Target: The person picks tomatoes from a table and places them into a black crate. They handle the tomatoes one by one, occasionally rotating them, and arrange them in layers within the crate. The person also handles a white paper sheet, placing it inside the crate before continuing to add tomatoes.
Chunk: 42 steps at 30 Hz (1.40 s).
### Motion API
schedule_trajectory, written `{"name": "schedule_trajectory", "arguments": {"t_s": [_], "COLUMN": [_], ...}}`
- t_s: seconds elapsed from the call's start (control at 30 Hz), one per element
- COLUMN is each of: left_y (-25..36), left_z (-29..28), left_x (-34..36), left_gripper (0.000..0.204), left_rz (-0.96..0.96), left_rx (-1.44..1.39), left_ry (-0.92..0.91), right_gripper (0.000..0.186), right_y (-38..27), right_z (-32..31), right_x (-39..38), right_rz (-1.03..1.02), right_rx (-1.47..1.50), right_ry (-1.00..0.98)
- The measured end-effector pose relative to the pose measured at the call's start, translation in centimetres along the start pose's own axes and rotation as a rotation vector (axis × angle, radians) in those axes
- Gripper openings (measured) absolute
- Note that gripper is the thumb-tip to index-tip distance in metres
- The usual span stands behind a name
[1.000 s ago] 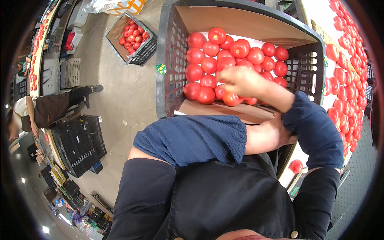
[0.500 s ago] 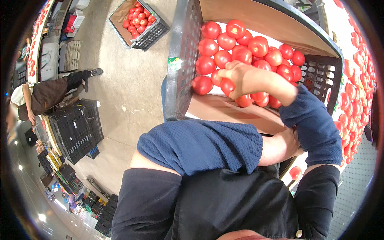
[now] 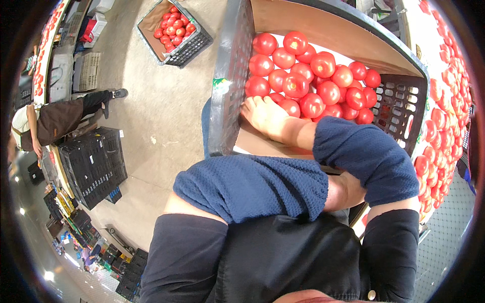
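Red tomatoes [image 3: 295, 85] lie in layers inside a dark plastic crate [image 3: 222, 116] lined with brown cardboard [image 3: 323, 21]. My right hand [image 3: 268, 118] reaches into the crate's near left corner, its fingers curled down round a tomato that the hand mostly hides. Other tomatoes touch or sit close to the fingertips. My left hand [image 3: 348, 191] is beside the crate's near side, below my right forearm. The right sleeve covers its fingers, so what it holds or touches cannot be seen. Blue fabric sleeves [image 3: 252, 187] cover both forearms.
Many more tomatoes [image 3: 437, 131] cover a white surface on the right. A second lined crate of tomatoes [image 3: 174, 30] stands on the concrete floor [image 3: 161, 111], upper left. At left, a person in a brown apron [image 3: 60, 121] stands near stacked black crates [image 3: 93, 164].
My right hand has moved left and nearer to me, from the tomatoes in the middle to the crate's near left corner. My left hand has shifted slightly left.
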<state>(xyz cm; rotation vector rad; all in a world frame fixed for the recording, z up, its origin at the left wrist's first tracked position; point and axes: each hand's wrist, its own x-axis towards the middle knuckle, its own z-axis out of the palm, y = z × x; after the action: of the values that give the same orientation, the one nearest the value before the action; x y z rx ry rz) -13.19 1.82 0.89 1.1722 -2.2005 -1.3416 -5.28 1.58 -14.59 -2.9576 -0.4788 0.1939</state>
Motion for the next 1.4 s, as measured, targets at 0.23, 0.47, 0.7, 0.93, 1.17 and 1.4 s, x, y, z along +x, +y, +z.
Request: {"name": "schedule_trajectory", "arguments": {"t_s": [0.23,0.47,0.7,0.93,1.17,1.4], "left_y": [-0.6,-0.3,-0.3,-0.5,-0.2,-0.1], "left_z": [0.2,-0.4,3.0,2.5,2.1,2.2], "left_x": [-1.5,-0.9,2.9,2.5,2.1,2.5], "left_gripper": [0.027,0.026,0.035,0.047,0.045,0.046], "left_rz": [0.072,0.131,0.137,0.101,0.110,0.108], "left_rx": [-0.087,0.057,0.377,0.394,0.475,0.439], "left_ry": [-0.061,-0.103,0.409,0.486,0.456,0.453], "right_gripper": [0.023,0.020,0.045,0.077,0.066,0.039], "right_y": [0.0,0.7,4.8,11.9,16.6,16.7], "right_z": [0.1,-0.4,-6.5,-17.2,-18.3,-18.4], "right_x": [0.6,0.4,-3.2,-16.2,-35.8,-49.3], "right_rz": [-0.084,-0.051,0.076,0.478,0.586,1.629], "right_rx": [-0.235,-0.091,0.556,1.621,2.038,0.493], "right_ry": [-0.045,0.077,-0.094,0.176,1.264,1.477]}}
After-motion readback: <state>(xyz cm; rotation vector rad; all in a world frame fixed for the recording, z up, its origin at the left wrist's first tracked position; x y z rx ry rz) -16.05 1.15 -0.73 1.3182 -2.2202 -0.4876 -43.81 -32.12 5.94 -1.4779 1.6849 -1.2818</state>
